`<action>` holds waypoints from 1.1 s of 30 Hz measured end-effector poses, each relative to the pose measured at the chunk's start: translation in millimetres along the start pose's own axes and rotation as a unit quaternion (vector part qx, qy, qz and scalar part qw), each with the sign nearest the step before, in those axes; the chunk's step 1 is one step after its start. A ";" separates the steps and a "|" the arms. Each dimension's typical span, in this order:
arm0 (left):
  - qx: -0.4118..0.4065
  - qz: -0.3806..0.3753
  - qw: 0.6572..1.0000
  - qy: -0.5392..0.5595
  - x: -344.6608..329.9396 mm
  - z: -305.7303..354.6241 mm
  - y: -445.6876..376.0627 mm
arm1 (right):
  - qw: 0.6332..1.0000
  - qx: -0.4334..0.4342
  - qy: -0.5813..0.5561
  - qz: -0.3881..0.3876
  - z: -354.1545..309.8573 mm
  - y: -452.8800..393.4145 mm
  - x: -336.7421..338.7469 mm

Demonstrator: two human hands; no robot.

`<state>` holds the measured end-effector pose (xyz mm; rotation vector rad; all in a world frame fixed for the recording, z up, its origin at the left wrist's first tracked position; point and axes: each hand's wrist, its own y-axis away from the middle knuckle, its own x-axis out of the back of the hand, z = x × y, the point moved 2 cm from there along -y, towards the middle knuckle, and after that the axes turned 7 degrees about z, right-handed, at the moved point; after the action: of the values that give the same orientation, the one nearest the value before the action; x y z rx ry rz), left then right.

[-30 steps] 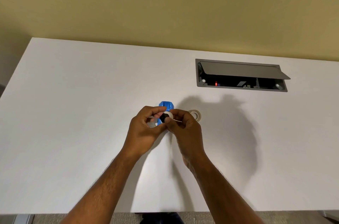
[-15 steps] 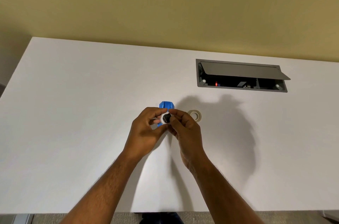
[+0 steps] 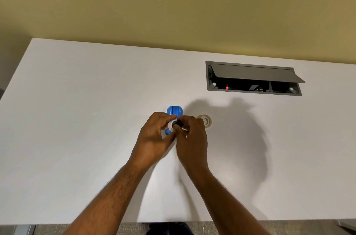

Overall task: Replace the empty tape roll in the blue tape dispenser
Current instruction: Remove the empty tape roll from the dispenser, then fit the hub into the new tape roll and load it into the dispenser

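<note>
The blue tape dispenser [image 3: 174,112] lies on the white table [image 3: 77,138], its near end hidden behind my hands. Just above it, my left hand [image 3: 154,136] pinches a white tape roll [image 3: 170,126] by its rim. A black hub [image 3: 177,123] sits in the roll's centre, and the fingertips of my right hand [image 3: 192,138] are closed on that hub. A short pale strip of tape [image 3: 185,130] shows by my right fingers. A second, clear tape roll [image 3: 205,120] lies flat on the table just right of my right hand.
A grey cable hatch [image 3: 252,78] with its lid raised is set into the table at the back right. A yellow wall rises behind the table's far edge. My forearms cross the near edge, and carpet shows below it.
My hands have drawn closer together. The roll has turned more edge-on, and my right fingers now cover more of the black hub. The dispenser and the second roll have not moved.
</note>
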<state>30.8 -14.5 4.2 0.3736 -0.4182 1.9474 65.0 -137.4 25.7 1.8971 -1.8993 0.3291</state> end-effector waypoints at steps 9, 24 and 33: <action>0.048 0.028 0.998 0.017 8.8 -8.5 -3.6 | 0.993 -0.071 -0.092 -0.005 5.7 -7.9 1.1; 0.153 0.098 0.982 -0.052 38.2 -76.1 -22.5 | 0.973 -0.160 -0.165 -0.002 30.4 -0.9 22.3; 0.101 0.108 0.957 -0.248 44.1 -108.6 -26.5 | 0.971 -0.176 -0.163 -0.005 40.9 6.2 28.6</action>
<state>30.3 80.1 -69.8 0.9965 -0.6035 2.1067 54.2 -181.3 3.8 1.7966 -1.9866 -0.3260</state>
